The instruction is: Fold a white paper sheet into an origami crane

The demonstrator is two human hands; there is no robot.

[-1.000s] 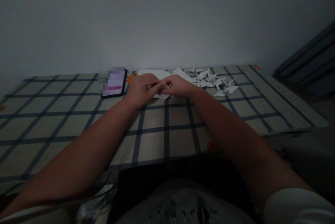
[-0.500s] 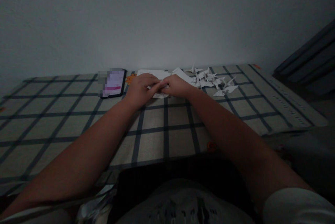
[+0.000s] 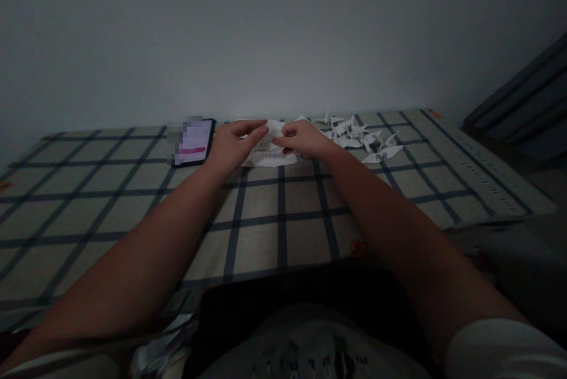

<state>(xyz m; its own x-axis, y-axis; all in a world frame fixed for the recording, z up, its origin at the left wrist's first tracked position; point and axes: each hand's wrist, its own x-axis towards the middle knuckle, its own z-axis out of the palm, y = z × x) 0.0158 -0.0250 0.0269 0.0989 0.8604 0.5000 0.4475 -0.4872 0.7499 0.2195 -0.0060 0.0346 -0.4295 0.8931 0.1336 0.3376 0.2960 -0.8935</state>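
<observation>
A creased sheet of white paper (image 3: 270, 159) lies between my hands near the back of the table, with faint print showing on it. My left hand (image 3: 234, 141) reaches over its left side, thumb and forefinger closed on the upper part of the sheet. From the right, my right hand (image 3: 305, 138) pinches the paper, its fingers curled. Just beyond that hand sits a cluster of folded paper cranes (image 3: 349, 131). Other white paper is partly hidden behind both hands.
A phone (image 3: 195, 141) with a lit screen lies left of my left hand. The checked tablecloth (image 3: 261, 208) covers the table, which meets a plain wall (image 3: 283, 36) at the back. Dark slatted material (image 3: 527, 101) stands at the far right.
My hands have moved apart from where they met over the paper. More of the creased sheet now shows between them. The phone and cranes stay put.
</observation>
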